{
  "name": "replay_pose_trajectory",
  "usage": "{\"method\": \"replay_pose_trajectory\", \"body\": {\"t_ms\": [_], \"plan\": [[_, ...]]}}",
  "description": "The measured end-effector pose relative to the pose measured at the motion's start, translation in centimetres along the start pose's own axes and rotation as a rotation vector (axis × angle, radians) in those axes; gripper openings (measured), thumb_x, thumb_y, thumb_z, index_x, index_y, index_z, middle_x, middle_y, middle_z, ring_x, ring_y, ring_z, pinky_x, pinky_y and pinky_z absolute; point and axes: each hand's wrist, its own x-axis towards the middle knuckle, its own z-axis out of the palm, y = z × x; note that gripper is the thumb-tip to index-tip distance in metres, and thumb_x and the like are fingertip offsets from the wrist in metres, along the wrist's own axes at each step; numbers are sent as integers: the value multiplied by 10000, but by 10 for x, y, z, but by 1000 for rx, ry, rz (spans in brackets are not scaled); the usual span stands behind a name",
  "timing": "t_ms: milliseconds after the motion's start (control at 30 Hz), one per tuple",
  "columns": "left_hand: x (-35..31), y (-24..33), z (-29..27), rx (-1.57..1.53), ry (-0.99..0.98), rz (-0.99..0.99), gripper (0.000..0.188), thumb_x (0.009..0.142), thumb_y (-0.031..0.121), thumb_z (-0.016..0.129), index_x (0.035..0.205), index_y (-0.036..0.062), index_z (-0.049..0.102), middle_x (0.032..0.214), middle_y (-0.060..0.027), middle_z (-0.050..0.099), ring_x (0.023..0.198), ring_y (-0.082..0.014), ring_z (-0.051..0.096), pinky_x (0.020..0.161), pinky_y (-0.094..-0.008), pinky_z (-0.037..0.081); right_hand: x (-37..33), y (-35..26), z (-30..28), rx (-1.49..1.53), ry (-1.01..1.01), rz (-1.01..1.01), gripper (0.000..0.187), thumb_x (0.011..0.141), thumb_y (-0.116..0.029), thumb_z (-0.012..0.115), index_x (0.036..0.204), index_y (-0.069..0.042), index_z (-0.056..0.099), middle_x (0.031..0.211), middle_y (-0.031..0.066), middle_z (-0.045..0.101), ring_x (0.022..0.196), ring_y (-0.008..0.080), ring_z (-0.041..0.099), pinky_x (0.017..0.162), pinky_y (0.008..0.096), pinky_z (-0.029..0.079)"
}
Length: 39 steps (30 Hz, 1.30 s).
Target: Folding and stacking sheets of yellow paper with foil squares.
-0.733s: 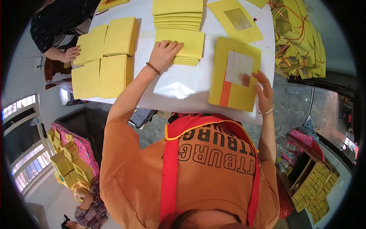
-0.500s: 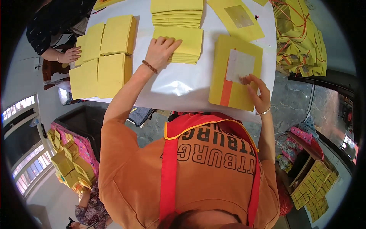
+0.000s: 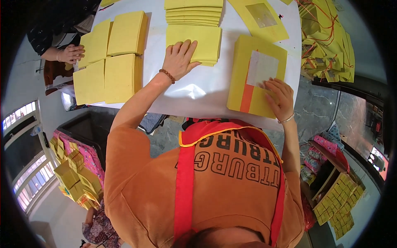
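Observation:
My left hand [image 3: 178, 62] lies with its fingers stretched out over the lower edge of a stack of folded yellow paper [image 3: 198, 37] at the middle of the table. My right hand [image 3: 281, 99] rests at the right side of a thicker yellow paper stack [image 3: 238, 62], its thumb apart from the fingers. These fingers lie over a pale silvery rectangle [image 3: 263, 66] on the top sheet, and no sheet shows gripped in them. An orange strip [image 3: 247, 99] runs down the same sheet, left of the hand.
Blocks of yellow paper [image 3: 124, 35] stand on the white-covered table [image 3: 165, 103] at left, with another person's hand [image 3: 71, 53] beside them. More folded stacks [image 3: 193, 14] lie beyond my left hand. A loose yellow sheet [image 3: 264, 25] lies far right, near hanging yellow papers with red cords [image 3: 331, 45].
My left hand has flattened and shifted slightly right along the lower edge of the stack. The right hand's fingers have straightened and lowered from a pinched pose onto the sheet.

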Motion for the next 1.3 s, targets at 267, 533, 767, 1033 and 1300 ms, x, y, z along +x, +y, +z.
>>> {"method": "replay_pose_trajectory", "body": {"t_ms": [267, 533, 767, 1033, 1300], "plan": [[19, -11, -25, -144, -113, -11, 415, 851, 395, 500, 1184, 149, 521, 1118, -62, 523, 971, -232, 473, 803, -371, 355, -22, 26, 28, 192, 87, 43, 300, 719, -128, 683, 1012, -92, 627, 1112, 60, 577, 1125, 275, 480, 946, 383, 347], [40, 24, -54, -170, 76, 55, 301, 800, 163, 597, 1096, 110, 588, 1077, -82, 568, 945, -244, 520, 765, -368, 384, -23, 29, 32, 287, 88, 68, 277, 734, -118, 678, 1006, -86, 633, 1128, 62, 562, 1159, 268, 441, 976, 377, 341], [13, 141, -63, -657, -67, 399, 364, 706, 153, 670, 1042, 35, 592, 958, -121, 569, 855, -276, 533, 753, -379, 430, -25, 33, 33, 354, 89, 92, 249, 745, -118, 669, 990, -85, 639, 1128, 54, 566, 1168, 262, 436, 992, 373, 328], [27, 133, -60, -917, -197, 305, 231, 727, 168, 674, 911, 37, 624, 810, -91, 591, 762, -245, 560, 661, -332, 464, -27, 44, 31, 740, 85, 180, 355, 953, -290, 377, 986, -40, 626, 1077, 71, 606, 1198, 252, 410, 1024, 360, 282], [34, 130, -66, -1120, -516, -15, 175, 760, 164, 597, 828, 13, 651, 721, -127, 630, 656, -254, 611, 600, -332, 477, -26, 45, 31, 961, 65, 315, 576, 968, -413, 192, 991, -28, 619, 1052, 94, 611, 1223, 263, 382, 1054, 372, 235]]}}
